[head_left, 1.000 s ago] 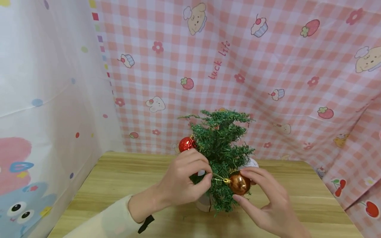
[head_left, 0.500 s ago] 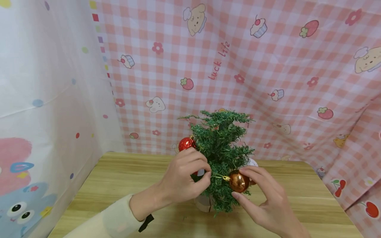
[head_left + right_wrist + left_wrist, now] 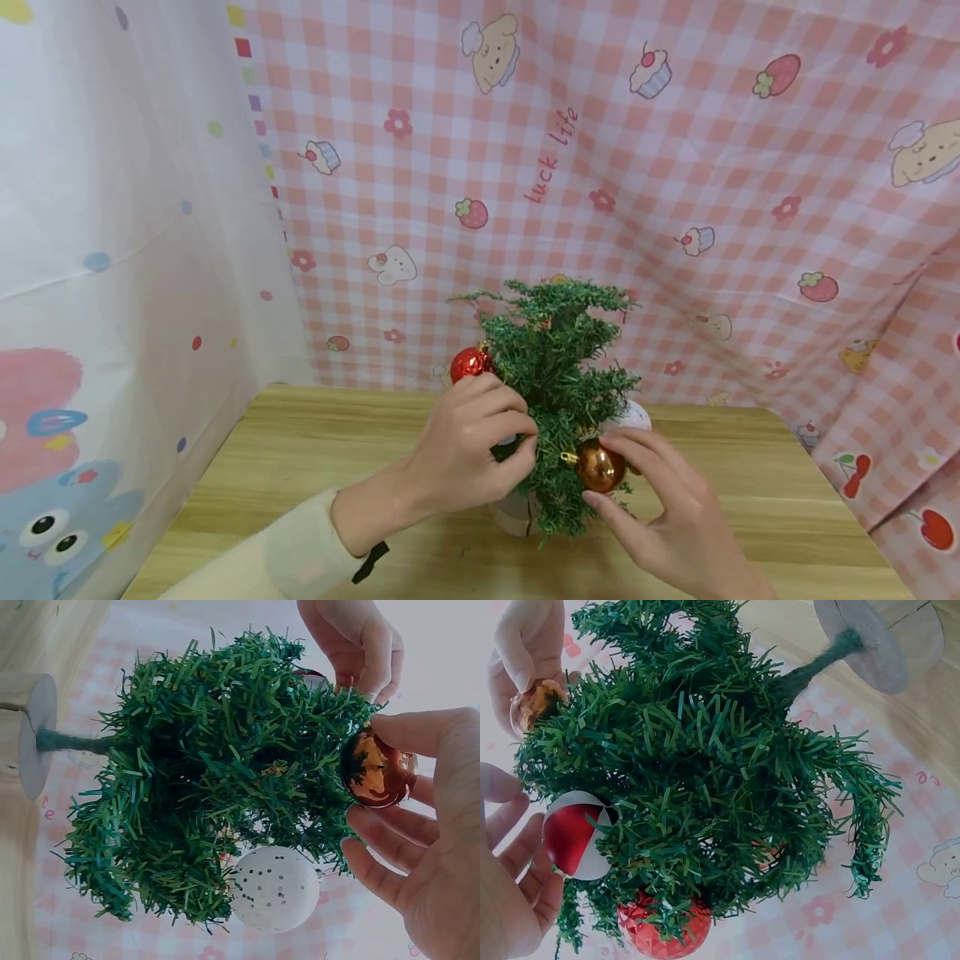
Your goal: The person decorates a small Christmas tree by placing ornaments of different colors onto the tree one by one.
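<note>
A small artificial Christmas tree (image 3: pixel 558 367) stands on the table. My right hand (image 3: pixel 675 517) holds a shiny copper-gold bauble (image 3: pixel 601 467) between thumb and fingers, against the tree's front branches. Its gold cap faces left. My left hand (image 3: pixel 468 446) is at the tree's left side, thumb and index fingertips pinched together at the bauble's thin gold cord, which is barely visible now. Next to the left fingers in the left wrist view hangs a red-and-white bauble (image 3: pixel 571 836). A red faceted bauble (image 3: pixel 664 930) hangs close by. The right wrist view shows a white dotted bauble (image 3: pixel 275 889) among the branches.
The tree's round wooden base (image 3: pixel 513 512) rests on the wood-grain table (image 3: pixel 315 450). Behind it hangs a pink checked cloth (image 3: pixel 420 183) with cartoon prints. A white printed cloth (image 3: pixel 150 208) hangs along the left.
The cord was stretched visibly between the left fingertips and the bauble's cap; now it hardly shows. The bauble and right hand have shifted slightly down. The left hand stays almost in place.
</note>
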`<state>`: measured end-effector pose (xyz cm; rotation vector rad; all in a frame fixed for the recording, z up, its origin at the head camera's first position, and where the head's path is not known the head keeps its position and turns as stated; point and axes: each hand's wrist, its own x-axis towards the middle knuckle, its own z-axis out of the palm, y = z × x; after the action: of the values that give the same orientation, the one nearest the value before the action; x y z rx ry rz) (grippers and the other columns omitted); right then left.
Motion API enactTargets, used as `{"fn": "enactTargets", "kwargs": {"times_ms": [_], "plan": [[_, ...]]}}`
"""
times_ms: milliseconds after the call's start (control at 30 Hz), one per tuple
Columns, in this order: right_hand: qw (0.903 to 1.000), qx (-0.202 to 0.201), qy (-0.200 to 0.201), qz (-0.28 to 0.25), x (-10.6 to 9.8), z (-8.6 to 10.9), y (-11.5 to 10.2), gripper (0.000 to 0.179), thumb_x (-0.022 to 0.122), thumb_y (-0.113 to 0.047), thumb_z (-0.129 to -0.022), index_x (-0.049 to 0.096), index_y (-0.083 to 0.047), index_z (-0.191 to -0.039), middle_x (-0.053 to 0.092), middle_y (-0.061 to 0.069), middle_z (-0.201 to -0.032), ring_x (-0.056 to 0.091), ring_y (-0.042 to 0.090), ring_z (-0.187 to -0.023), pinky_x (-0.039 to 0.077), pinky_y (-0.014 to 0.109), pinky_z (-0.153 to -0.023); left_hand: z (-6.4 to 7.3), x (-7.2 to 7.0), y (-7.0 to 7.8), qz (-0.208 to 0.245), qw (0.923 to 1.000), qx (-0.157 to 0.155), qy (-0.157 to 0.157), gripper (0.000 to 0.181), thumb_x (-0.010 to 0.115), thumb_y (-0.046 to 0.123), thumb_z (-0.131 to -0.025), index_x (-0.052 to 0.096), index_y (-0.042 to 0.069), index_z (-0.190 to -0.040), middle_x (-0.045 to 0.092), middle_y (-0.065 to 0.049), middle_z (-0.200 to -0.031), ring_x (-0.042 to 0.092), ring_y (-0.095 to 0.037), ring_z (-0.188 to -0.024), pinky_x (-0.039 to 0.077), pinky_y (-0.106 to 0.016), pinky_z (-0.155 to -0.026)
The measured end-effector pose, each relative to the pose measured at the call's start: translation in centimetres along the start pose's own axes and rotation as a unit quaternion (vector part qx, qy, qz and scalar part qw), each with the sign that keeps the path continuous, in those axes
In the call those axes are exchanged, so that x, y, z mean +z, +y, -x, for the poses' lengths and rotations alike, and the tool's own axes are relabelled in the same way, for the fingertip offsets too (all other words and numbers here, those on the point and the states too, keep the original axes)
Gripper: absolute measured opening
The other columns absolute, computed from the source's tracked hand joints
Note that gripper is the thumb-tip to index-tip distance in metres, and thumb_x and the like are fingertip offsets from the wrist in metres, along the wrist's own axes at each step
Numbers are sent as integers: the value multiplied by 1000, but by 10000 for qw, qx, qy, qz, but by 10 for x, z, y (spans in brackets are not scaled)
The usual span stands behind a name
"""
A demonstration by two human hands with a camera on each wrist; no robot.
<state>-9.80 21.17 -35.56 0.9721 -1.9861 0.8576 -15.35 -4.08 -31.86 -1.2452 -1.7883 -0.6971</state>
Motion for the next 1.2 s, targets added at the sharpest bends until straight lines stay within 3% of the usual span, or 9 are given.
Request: {"fn": "enactTargets", "kwargs": {"times_ms": [267,567,900,1200], "plan": [[9994,-37,-291,172,4,5,1,56,66,-49,-100,69,-2,-129,71,10,-121,69,20,-106,50,15,-96,-3,-3,-2,-251,9993,227,-164,10,76,7,-81,78,15,-75,70,3,-81,59,-14,-76,47,-26,-69],[9978,-225,-577,220,8,11,2,53,72,-49,-97,70,-6,-126,73,3,-117,71,18,-100,54,19,-88,-1,-6,-1,-209,9993,241,-192,11,75,6,-81,78,15,-75,70,4,-80,59,-13,-76,46,-26,-69],[9951,38,-986,88,12,16,0,51,85,-41,-88,69,-14,-128,72,-5,-114,69,12,-94,55,23,-80,0,-8,1,-102,9995,277,-128,11,74,6,-82,78,15,-76,70,3,-81,59,-14,-77,45,-26,-68],[9908,474,-1260,156,2,19,0,59,92,-34,-81,68,-11,-130,71,-1,-121,70,17,-103,52,18,-91,7,-12,3,-70,9992,388,-22,12,72,6,-82,77,16,-77,69,3,-82,58,-15,-76,43,-27,-67]]}}
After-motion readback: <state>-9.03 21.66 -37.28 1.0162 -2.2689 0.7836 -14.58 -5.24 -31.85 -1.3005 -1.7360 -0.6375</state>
